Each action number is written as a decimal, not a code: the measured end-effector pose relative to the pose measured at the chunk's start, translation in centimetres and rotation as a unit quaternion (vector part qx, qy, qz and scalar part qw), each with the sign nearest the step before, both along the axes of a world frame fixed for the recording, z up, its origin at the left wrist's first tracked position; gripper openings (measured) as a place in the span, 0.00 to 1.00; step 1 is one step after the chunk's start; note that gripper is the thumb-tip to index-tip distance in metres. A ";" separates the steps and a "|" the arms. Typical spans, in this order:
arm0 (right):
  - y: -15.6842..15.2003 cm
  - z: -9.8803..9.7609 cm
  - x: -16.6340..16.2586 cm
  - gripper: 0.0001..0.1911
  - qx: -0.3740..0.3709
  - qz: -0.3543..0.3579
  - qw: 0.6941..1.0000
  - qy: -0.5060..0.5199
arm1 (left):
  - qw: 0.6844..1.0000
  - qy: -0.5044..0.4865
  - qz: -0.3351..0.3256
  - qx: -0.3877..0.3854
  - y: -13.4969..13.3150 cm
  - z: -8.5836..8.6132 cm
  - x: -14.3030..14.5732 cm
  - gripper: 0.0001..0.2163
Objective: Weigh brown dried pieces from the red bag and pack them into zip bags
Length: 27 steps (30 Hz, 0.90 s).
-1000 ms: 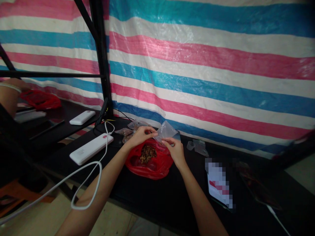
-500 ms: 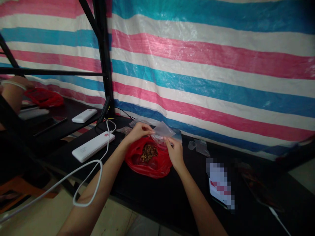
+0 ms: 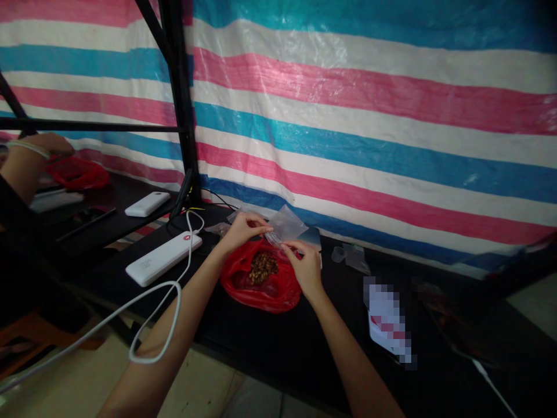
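Both my hands hold a small clear plastic bag (image 3: 288, 224) just above a red plastic bag (image 3: 261, 283) that lies open on the black table (image 3: 270, 342). My left hand (image 3: 241, 229) pinches the clear bag's left edge. My right hand (image 3: 304, 267) pinches its lower right edge. A heap of small brown pieces (image 3: 262, 266) sits inside the red bag, right under my fingers.
A white power bank (image 3: 163, 258) with a white cable (image 3: 143, 313) lies left of the red bag. Another power bank (image 3: 147, 204) lies farther left. Small clear bags (image 3: 354, 258) lie to the right, near a blurred-out card (image 3: 387, 319). Another person's hand (image 3: 41, 145) works over a second red bag (image 3: 77, 172). A striped tarp hangs behind.
My hands have drawn a little closer together on the clear bag, which has sunk slightly toward the red bag. The other person's hand at far left has shifted.
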State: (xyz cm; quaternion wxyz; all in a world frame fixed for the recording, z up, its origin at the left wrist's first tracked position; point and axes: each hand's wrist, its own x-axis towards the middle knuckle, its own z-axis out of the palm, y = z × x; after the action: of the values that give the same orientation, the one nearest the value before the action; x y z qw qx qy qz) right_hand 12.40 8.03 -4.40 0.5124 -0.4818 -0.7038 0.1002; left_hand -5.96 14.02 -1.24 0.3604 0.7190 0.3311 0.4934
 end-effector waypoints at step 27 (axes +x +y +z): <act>0.6 -0.4 0.6 0.12 0.011 -0.082 0.996 0.029 | 0.998 0.046 0.038 0.026 0.2 -1.0 1.3 0.13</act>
State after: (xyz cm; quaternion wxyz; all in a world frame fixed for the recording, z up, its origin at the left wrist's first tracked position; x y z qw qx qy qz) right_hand 13.02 8.59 -4.82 0.5447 -0.5287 -0.6478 0.0642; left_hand -4.66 14.18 -2.24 0.3068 0.7374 0.3613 0.4812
